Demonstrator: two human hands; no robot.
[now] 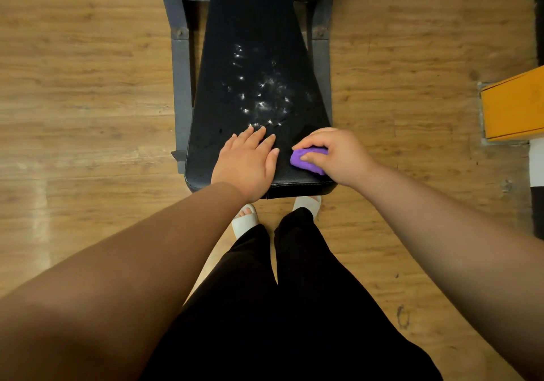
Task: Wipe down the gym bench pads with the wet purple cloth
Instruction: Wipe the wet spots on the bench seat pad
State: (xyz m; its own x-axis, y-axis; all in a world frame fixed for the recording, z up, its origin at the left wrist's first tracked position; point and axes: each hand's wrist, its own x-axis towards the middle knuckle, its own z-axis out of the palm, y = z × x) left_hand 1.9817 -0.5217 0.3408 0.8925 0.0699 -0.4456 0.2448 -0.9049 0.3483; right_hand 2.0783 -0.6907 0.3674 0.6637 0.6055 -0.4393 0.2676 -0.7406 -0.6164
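Purple cloth (306, 161) in right hand (338, 157) near bench pad (250, 27) edge

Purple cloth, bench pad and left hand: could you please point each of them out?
purple cloth (297, 158): head view, exposed bunched fold.
bench pad (253, 27): head view, bare far surface.
left hand (247, 163): head view, back of the hand.

Cloth (300, 161), perhaps bunched, half under right hand (332, 155).
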